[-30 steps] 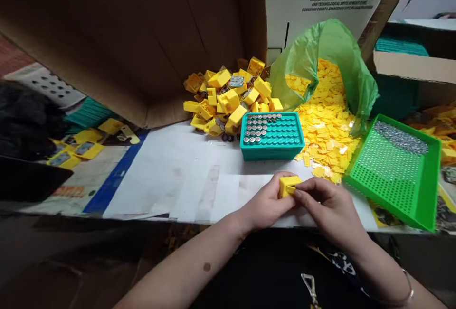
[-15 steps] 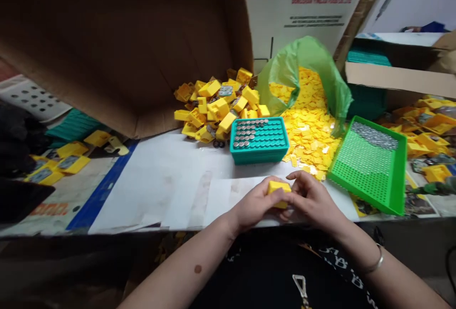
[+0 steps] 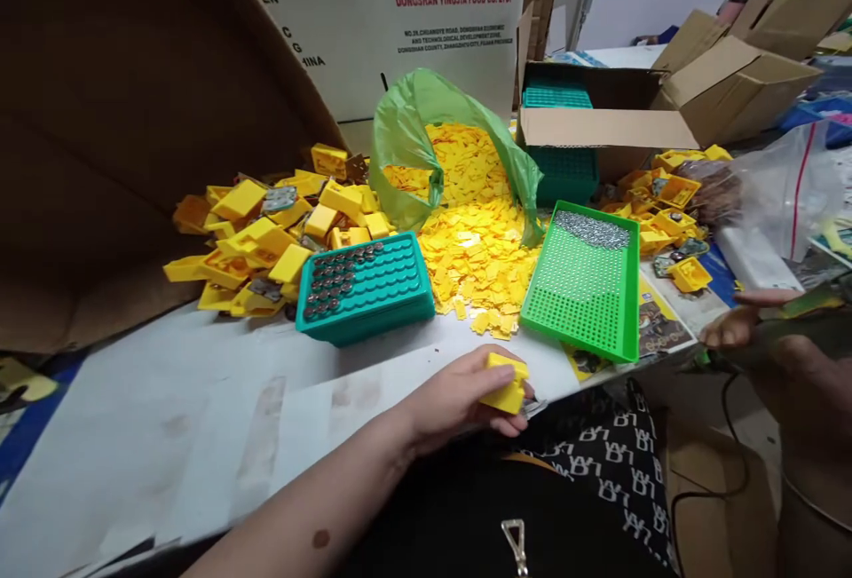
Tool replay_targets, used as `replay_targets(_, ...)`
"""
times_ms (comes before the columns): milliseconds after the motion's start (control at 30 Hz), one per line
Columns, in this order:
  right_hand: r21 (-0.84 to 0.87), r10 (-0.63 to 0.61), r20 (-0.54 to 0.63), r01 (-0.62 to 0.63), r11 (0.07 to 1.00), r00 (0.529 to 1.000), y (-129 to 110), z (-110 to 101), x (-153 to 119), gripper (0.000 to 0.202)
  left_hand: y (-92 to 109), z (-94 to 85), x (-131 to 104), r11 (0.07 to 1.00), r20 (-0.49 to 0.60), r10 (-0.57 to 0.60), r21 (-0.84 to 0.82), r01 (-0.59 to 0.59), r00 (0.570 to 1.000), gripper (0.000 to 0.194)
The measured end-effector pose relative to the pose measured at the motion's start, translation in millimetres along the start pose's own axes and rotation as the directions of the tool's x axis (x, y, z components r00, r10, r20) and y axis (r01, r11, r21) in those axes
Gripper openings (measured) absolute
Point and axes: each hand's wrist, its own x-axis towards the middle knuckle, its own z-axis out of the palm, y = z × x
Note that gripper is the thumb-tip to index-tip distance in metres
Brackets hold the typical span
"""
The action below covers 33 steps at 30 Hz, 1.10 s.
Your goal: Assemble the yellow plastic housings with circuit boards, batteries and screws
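Now your right hand has moved to the green tool, grip unclear, leaving your left hand alone clasping the yellow housing.

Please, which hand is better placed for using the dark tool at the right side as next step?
Right, I judge: the right hand is at the blurred tool and seems to grip it, while the left hand holds a yellow case.

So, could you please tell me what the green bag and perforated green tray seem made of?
The green bag looks like thin, glossy plastic film, as it creases and lets light through. The perforated green tray is probably rigid moulded plastic, with a slight sheen, judging by its even holes and straight walls.
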Motion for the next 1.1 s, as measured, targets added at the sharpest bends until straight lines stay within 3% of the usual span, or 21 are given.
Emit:
replay_targets(100, 0.181, 0.000, -0.059, 0.011, 0.983, 0.998, 0, 8, 13, 0.015, 4, 22.5, 32, 0.996, 0.070, -0.071, 0.050, 0.068, 0.995, 0.026)
replay_targets(167, 0.217, -0.040, -0.105, 0.062, 0.974, 0.994, -5, 17, 25, 0.021, 4, 32.4, 47, 0.996, 0.061, -0.080, 0.054, 0.077, 0.995, 0.027)
replay_targets(267, 0.302, -0.019, -0.042, 0.031, 0.953, 0.999, -8, 31, 46, 0.029, 1, 38.3, 58, 0.996, 0.005, -0.090, 0.023, 0.090, 0.996, 0.028)
replay_targets(433, 0.379, -0.121, 0.028, 0.101, 0.920, 0.992, 12, 53, 67, 0.014, -1, 36.6, 58, 0.994, -0.053, -0.101, 0.024, 0.103, 0.993, 0.030)
replay_targets(600, 0.396, -0.210, 0.023, 0.184, 0.900, 0.977, 29, 63, 71, 0.012, 3, 34.9, 58, 0.989, -0.056, -0.147, 0.021, 0.148, 0.988, 0.030)
replay_targets(900, 0.363, -0.169, 0.014, 0.153, 0.919, 0.985, 36, 66, 75, 0.015, 6, 33.7, 58, 0.985, -0.040, -0.174, 0.005, 0.174, 0.984, 0.031)
replay_targets(1100, 0.239, -0.152, -0.023, 0.153, 0.959, 0.988, 44, 70, 73, 0.016, 5, 33.5, 58, 0.986, -0.033, -0.168, 0.002, 0.168, 0.985, 0.032)
